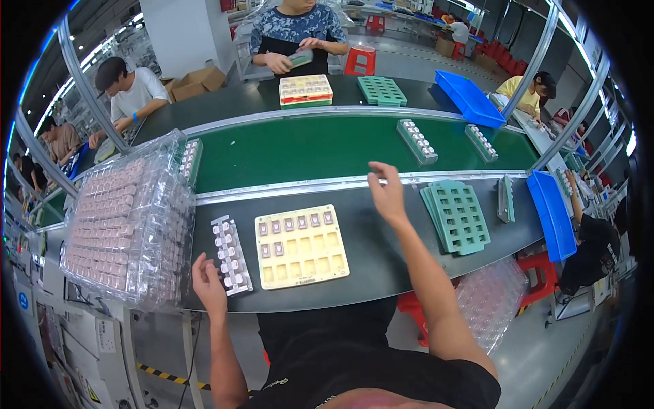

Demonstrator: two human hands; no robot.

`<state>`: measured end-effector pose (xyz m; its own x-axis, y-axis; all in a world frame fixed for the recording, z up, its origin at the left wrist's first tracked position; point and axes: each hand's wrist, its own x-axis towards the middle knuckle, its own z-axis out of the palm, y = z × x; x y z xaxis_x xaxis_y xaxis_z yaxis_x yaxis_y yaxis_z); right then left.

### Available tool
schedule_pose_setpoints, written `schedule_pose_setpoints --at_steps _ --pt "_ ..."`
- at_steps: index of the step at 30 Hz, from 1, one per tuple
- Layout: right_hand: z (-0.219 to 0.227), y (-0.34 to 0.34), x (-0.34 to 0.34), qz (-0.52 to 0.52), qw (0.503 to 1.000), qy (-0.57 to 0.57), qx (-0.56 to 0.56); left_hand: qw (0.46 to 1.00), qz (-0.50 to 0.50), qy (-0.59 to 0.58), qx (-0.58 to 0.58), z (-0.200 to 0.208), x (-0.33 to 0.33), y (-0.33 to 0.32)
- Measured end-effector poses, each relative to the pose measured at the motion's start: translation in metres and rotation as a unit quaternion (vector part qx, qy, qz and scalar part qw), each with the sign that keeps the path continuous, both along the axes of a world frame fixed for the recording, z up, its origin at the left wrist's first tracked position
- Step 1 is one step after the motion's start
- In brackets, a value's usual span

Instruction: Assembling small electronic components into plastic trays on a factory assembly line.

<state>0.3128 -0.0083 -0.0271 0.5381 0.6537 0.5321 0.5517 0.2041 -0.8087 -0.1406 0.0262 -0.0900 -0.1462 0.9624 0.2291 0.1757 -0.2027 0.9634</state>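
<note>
A narrow clear tray with a row of small whitish pieces lies flat on the dark worktop, on the wearer's left. Its long axis runs away from the body, the far end tipped slightly left.

The left hand is the nearer one: the tray lies immediately to its right, reaching ahead of the fingertips. Its fingers are half curled and parted, with nothing seen in them; whether they touch the tray's edge I cannot tell.

Just right of the narrow tray, between the hands, sits a cream tray with three crosswise rows of pockets. The far row is filled; the middle row has two pieces at its left end; the near row has none.

The right hand is well apart from the narrow tray, ahead and to the right, by the conveyor's metal rail. Its fingers are loosely bent, with no object visible in them.

Farther out are stacked wrapped trays at left, stacked green trays at right, the green conveyor ahead and a co-worker across it.
</note>
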Motion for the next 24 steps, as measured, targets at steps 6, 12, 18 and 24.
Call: schedule_pose_setpoints --at_steps 6,12,18,24 --pt "-0.061 0.039 0.002 0.007 0.993 0.121 -0.017 1.0 -0.002 0.019 -0.004 -0.001 -0.001 -0.004" --pt "-0.047 0.029 -0.006 0.005 0.993 0.1 -0.061 1.0 0.002 -0.013 -0.018 0.004 0.001 -0.004" --pt "-0.051 0.032 -0.002 0.013 0.994 0.09 -0.054 1.0 0.02 0.001 -0.021 -0.001 -0.001 -0.003" --pt "-0.048 0.033 -0.004 0.02 0.993 0.105 -0.055 1.0 0.029 0.008 -0.005 0.001 -0.001 0.0"
